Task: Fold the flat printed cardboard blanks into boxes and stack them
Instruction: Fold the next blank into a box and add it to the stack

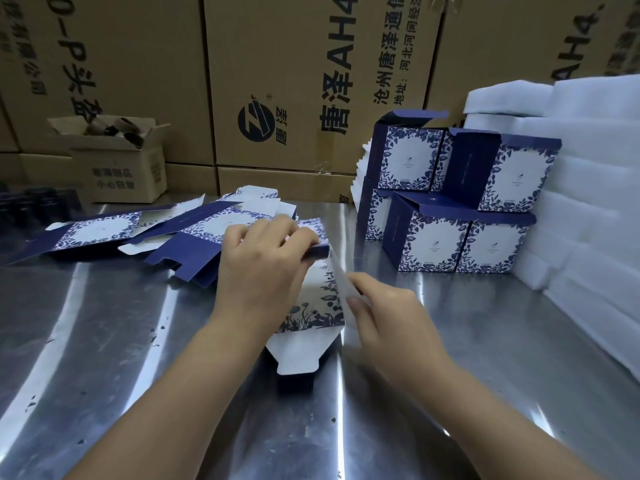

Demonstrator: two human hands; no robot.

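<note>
gripping half-folded blank (317, 306) with left hand (266, 268), pinching its flap with right hand (388, 317), worktop (104, 341) centre, flat blanks (104, 230) far-left, folded boxes (450, 206) stacked far-right corner

Our left hand (263, 261): back turned up, fingers curled forward and down, gripping the far edge of the cardboard blank (313, 311). Left forearm (180, 393): bare, entering from the lower left, wrist straight. Our right hand (391, 313): thumb on top, pinching the same blank's right-hand flap. Right forearm (485, 410): bare, entering from the lower right. Hands near, not touching.
</note>
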